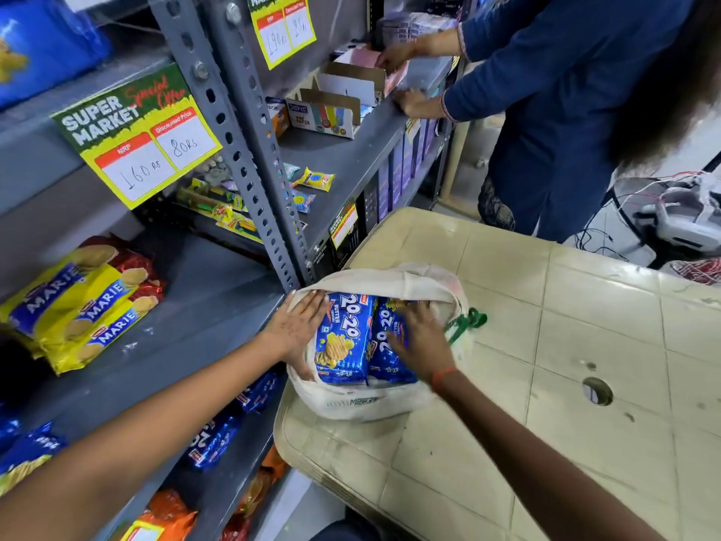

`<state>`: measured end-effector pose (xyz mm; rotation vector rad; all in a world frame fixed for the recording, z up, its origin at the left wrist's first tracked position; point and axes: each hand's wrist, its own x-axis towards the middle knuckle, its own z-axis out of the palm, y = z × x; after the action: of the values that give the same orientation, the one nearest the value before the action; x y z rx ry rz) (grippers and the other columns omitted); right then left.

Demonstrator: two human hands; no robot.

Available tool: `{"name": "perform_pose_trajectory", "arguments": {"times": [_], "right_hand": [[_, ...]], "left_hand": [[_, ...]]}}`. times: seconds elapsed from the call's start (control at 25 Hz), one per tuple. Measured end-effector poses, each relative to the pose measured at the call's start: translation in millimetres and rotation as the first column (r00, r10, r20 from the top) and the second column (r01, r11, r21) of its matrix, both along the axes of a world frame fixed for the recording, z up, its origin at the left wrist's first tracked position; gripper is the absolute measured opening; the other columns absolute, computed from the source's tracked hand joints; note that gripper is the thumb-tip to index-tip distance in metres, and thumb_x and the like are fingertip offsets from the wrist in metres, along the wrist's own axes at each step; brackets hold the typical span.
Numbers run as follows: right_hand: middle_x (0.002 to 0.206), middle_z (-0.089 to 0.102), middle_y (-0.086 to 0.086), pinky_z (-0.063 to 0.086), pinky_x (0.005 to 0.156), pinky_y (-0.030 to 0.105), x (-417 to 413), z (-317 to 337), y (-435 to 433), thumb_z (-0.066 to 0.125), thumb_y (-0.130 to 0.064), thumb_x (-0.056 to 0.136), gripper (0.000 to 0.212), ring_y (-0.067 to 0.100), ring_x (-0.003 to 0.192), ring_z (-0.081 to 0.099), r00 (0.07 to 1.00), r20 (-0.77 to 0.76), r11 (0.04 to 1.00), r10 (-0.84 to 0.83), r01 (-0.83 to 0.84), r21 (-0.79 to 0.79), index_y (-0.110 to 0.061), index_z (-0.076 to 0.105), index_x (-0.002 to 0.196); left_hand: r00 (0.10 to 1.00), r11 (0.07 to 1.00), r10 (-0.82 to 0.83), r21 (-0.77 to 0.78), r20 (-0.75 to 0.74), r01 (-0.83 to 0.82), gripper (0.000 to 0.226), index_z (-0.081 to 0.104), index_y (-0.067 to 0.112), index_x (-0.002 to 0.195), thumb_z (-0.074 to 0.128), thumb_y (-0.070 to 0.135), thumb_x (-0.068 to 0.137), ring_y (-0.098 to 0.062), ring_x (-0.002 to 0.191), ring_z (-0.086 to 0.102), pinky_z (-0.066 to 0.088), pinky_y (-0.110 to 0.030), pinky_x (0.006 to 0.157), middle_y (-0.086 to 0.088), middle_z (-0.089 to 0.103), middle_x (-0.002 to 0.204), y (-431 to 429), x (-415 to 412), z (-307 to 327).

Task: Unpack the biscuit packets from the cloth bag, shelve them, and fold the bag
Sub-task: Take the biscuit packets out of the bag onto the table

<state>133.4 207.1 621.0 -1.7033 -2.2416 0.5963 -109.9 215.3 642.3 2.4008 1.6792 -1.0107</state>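
A white cloth bag (374, 404) lies open on the cream plastic table (585, 384), at its near-left corner. Two blue 20-20 butter biscuit packets (343, 337) lie side by side inside it. My left hand (296, 326) rests with straight fingers on the bag's left rim, holding the mouth open. My right hand (421, 337) reaches into the bag and its fingers curl over the right-hand packet (384, 357). The bag's green cord (468, 322) hangs out on the right.
A grey metal shelf (187, 329) stands at the left with yellow Marie packets (78, 306) on it. More blue 20-20 packets (218, 435) sit on the shelf below. A person in blue (565, 111) works at the far rack. A hole (597, 390) pierces the table's middle.
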Motion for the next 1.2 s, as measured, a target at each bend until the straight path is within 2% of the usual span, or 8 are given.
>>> {"name": "perform_pose_trajectory", "arguments": {"times": [0.12,0.28,0.4,0.48,0.68,0.8,0.96,1.2], "right_hand": [[0.129,0.057,0.013,0.045,0.092,0.032,-50.8,-3.6,-23.5,0.062,-0.038,0.086,0.057,0.03,0.115,0.056,0.96,-0.255,0.858,-0.119,-0.029,-0.512,-0.005,0.046,0.13],[0.11,0.067,0.016,0.052,0.087,0.039,-73.3,-18.6,-18.2,0.077,-0.036,0.072,0.056,0.026,0.097,0.062,0.69,-0.403,0.629,-0.601,0.097,-0.771,0.001,0.06,0.111],[0.083,0.064,0.01,0.058,0.081,0.051,-59.3,4.0,-14.1,0.08,-0.034,0.066,0.04,0.029,0.082,0.064,0.623,-0.403,0.569,-0.671,0.084,-0.818,-0.004,0.061,0.084],[0.078,0.063,0.007,0.063,0.059,0.037,-34.1,27.2,-18.2,0.077,-0.023,0.073,0.024,0.024,0.07,0.065,0.622,-0.397,0.547,-0.675,0.061,-0.835,-0.009,0.058,0.076],[0.095,0.072,0.002,0.06,0.059,0.022,51.5,43.2,-40.5,0.071,-0.024,0.08,0.029,0.012,0.082,0.07,0.613,-0.482,0.559,-0.626,-0.078,-0.825,-0.012,0.064,0.105],[0.093,0.072,0.002,0.058,0.063,0.02,99.1,24.4,-62.8,0.066,-0.017,0.084,0.011,0.012,0.081,0.069,0.444,-0.568,0.616,-0.693,-0.045,-0.787,-0.017,0.066,0.095],[0.085,0.072,-0.002,0.055,0.055,0.019,143.1,-3.5,-92.1,0.061,-0.011,0.087,0.019,0.007,0.069,0.067,0.062,-0.653,0.648,-0.755,0.221,-0.728,-0.022,0.067,0.102],[0.093,0.071,0.0,0.054,0.057,0.017,186.0,-41.9,-83.1,0.049,-0.014,0.096,0.026,0.004,0.07,0.069,-0.029,-0.649,0.606,-0.761,0.325,-0.726,-0.018,0.058,0.12]], "left_hand": [[0.992,0.99,0.123,-0.075,0.023,-0.121,0.146,-0.021,0.004,0.146,0.067,0.076,0.053,-0.027,0.146,-0.021,-0.01,-0.051,0.119,-0.014,-0.025,0.156,-4.0,8.3,6.6],[0.93,0.944,0.297,-0.212,0.215,-0.253,0.119,-0.014,0.012,0.149,0.05,0.075,0.071,-0.022,0.147,-0.019,-0.007,-0.051,0.12,-0.008,-0.026,0.157,7.6,12.7,17.0],[0.857,0.913,0.401,-0.211,0.323,-0.348,0.075,-0.007,0.015,0.15,0.021,0.057,0.094,-0.018,0.148,-0.013,-0.007,-0.048,0.121,-0.005,-0.019,0.159,15.8,17.3,17.4],[0.815,0.889,0.455,-0.236,0.357,-0.393,0.069,-0.004,0.014,0.15,0.011,0.053,0.096,-0.017,0.149,-0.009,-0.006,-0.048,0.121,-0.005,-0.014,0.16,22.2,20.5,10.6],[0.63,0.806,0.475,-0.017,0.614,-0.591,0.073,0.045,0.005,0.136,0.018,0.059,0.094,-0.032,0.136,0.037,0.028,-0.047,0.114,-0.018,0.04,0.148,15.6,64.0,3.9],[0.321,0.802,0.239,0.0,0.917,-0.598,0.053,0.056,0.006,0.124,0.042,0.047,0.094,-0.032,0.121,0.052,0.042,-0.04,0.101,-0.017,0.058,0.129,-18.5,129.3,3.2],[-0.095,0.783,0.457,-0.45,0.885,-0.429,0.065,0.044,0.011,0.133,0.07,0.036,0.079,-0.024,0.113,0.06,0.048,-0.037,0.1,-0.005,0.061,0.124,-42.5,206.6,-39.5],[0.027,0.76,0.632,-0.614,0.774,-0.212,0.047,0.053,0.011,0.124,0.068,0.006,0.08,-0.022,0.1,0.065,0.053,-0.041,0.094,-0.013,0.068,0.117,-26.6,290.2,-60.6]]}}
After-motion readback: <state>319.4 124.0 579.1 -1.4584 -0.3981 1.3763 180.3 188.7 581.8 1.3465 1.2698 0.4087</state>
